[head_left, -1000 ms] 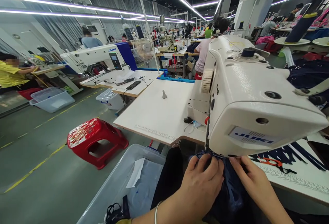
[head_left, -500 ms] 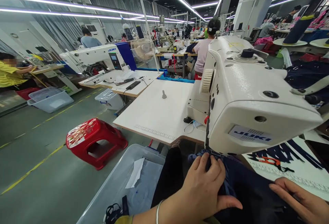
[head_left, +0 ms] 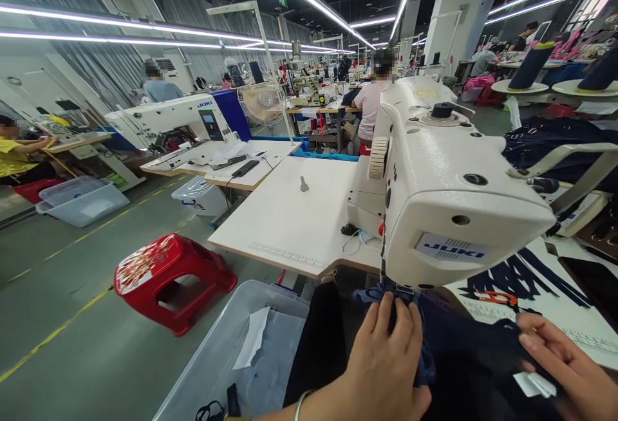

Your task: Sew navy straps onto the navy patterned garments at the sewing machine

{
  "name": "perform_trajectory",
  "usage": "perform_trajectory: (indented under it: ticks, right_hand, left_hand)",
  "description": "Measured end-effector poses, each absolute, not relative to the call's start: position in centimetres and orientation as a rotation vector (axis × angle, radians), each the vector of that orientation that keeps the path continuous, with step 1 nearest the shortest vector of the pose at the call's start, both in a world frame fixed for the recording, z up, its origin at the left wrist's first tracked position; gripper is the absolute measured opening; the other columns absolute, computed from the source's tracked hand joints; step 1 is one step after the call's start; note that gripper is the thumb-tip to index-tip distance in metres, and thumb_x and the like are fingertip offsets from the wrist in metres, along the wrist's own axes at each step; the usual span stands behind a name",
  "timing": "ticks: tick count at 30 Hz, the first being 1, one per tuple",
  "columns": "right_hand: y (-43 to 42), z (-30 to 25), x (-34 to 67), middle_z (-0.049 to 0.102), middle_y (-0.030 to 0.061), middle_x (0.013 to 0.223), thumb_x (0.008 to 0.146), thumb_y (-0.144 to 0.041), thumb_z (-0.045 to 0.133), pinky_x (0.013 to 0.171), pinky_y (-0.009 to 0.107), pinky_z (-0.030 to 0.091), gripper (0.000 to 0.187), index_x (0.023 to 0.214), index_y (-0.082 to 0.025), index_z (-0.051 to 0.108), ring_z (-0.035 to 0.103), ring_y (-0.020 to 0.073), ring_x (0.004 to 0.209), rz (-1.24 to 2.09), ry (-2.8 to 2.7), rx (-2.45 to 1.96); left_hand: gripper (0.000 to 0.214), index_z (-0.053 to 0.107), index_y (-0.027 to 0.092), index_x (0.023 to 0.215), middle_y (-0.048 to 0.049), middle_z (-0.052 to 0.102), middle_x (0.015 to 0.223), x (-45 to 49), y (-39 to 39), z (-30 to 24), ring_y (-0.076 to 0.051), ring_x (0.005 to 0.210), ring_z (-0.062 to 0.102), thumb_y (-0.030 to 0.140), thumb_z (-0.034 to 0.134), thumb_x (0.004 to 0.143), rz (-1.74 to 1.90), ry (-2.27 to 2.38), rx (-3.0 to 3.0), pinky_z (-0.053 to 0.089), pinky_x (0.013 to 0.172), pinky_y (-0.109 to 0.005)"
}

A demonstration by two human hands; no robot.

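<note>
"Two hands on navy fabric [head_left: 463, 344]?"
"Right hand [head_left: 564, 363] pinches its edge; left hand [head_left: 386, 353] lies on it — can't tell if gripping."
"Room?"
"Tight just beyond the left — sewing machine [head_left: 463, 215]; fabric spans the gap between hands."

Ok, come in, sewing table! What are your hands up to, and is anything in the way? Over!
Left fingers on dark blue fabric. Right fingers pinching its right side, white piece beside them. Machine head just above left fingers.
</note>
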State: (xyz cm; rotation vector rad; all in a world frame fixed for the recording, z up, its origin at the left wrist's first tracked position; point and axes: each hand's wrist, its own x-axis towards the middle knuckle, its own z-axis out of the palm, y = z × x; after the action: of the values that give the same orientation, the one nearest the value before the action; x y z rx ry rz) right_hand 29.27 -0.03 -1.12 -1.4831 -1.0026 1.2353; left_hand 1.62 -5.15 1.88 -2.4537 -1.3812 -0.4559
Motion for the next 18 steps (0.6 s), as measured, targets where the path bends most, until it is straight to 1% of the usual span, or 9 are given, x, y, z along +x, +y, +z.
perform_trajectory:
  ticks: [2,4,5,7,9,11,14,16,18]
  right_hand:
    - [0.0,-0.3,27.7,0.051,-0.0004,0.064,0.063,-0.057,0.081,0.041,0.025,0.041,0.038,0.09,-0.034,0.067,0.046,0.0126,0.047,1.4,-0.954,-1.398]
    - [-0.1,0.2,25.5,0.05,-0.0026,0.069,0.07,-0.055,0.079,0.046,0.021,0.043,0.038,0.097,-0.032,0.065,0.047,0.0104,0.052,1.442,-0.951,-1.32]
    - [-0.1,0.3,24.3,0.052,-0.0027,0.072,0.073,-0.054,0.077,0.051,0.021,0.046,0.038,0.101,-0.031,0.063,0.048,0.0105,0.055,1.455,-0.975,-1.293]
    - [0.1,0.2,21.8,0.055,-0.0012,0.081,0.076,-0.054,0.074,0.058,0.022,0.052,0.039,0.104,-0.03,0.061,0.053,0.0131,0.066,1.457,-1.074,-1.25]
    - [0.4,0.0,19.8,0.058,0.0007,0.089,0.078,-0.055,0.071,0.063,0.026,0.056,0.04,0.105,-0.028,0.059,0.057,0.0167,0.075,1.449,-1.202,-1.229]
    - [0.7,-0.3,18.5,0.057,0.0011,0.087,0.082,-0.054,0.066,0.064,0.03,0.058,0.038,0.107,-0.027,0.057,0.057,0.0181,0.074,1.369,-1.338,-1.251]
    - [0.9,-0.8,18.3,0.059,0.0034,0.091,0.087,-0.052,0.059,0.066,0.034,0.058,0.032,0.107,-0.026,0.059,0.058,0.0184,0.071,1.044,-1.571,-1.329]
    - [0.8,-1.2,18.8,0.061,0.0076,0.111,0.09,-0.05,0.056,0.072,0.035,0.058,0.031,0.109,-0.027,0.062,0.063,0.022,0.088,0.838,-1.701,-1.348]
    - [0.7,-1.7,19.5,0.057,0.0086,0.129,0.093,-0.047,0.051,0.085,0.037,0.057,0.033,0.118,-0.028,0.063,0.059,0.026,0.112,0.74,-1.788,-1.325]
  left_hand:
    - [0.059,0.054,0.009,0.13,-0.014,0.057,0.128,0.5,-5.1,1.8,-0.032,0.121,0.048,0.045,0.053,0.084,-0.533,-1.457,-2.415,0.041,0.102,-0.041]
    - [0.036,0.063,0.01,0.115,-0.0153,0.06,0.12,-0.9,-4.7,1.2,-0.031,0.113,0.053,0.027,0.05,0.086,-0.62,-1.592,-2.246,0.044,0.098,-0.043]
    - [0.032,0.064,0.009,0.11,-0.0162,0.06,0.118,-1.5,-4.4,0.8,-0.03,0.111,0.054,0.017,0.046,0.086,-0.656,-1.646,-2.135,0.046,0.096,-0.043]
    - [0.038,0.063,0.008,0.114,-0.017,0.058,0.124,-2.5,-3.8,0.0,-0.028,0.116,0.052,0.003,0.038,0.086,-0.69,-1.621,-2.004,0.046,0.096,-0.041]
    - [0.042,0.058,0.012,0.127,-0.0125,0.051,0.137,-2.9,-3.4,-0.4,-0.025,0.125,0.047,0.004,0.036,0.092,-0.67,-1.393,-2.081,0.042,0.102,-0.038]
    - [0.04,0.053,0.018,0.135,-0.0053,0.044,0.146,-2.8,-3.0,-0.5,-0.021,0.13,0.043,0.012,0.037,0.098,-0.582,-1.116,-2.265,0.037,0.107,-0.034]
    - [0.04,0.05,0.019,0.139,-0.0012,0.042,0.149,-2.5,-2.7,-0.6,-0.017,0.132,0.041,0.018,0.035,0.102,-0.454,-0.985,-2.409,0.035,0.11,-0.031]
    - [0.04,0.047,0.021,0.141,-0.0003,0.039,0.151,-2.5,-2.6,-0.7,-0.017,0.133,0.04,0.018,0.037,0.102,-0.441,-1.022,-2.405,0.034,0.11,-0.032]
    - [0.041,0.046,0.026,0.142,0.0015,0.038,0.152,-2.5,-2.7,-1.0,-0.017,0.134,0.039,0.021,0.039,0.102,-0.465,-1.054,-2.387,0.035,0.108,-0.032]
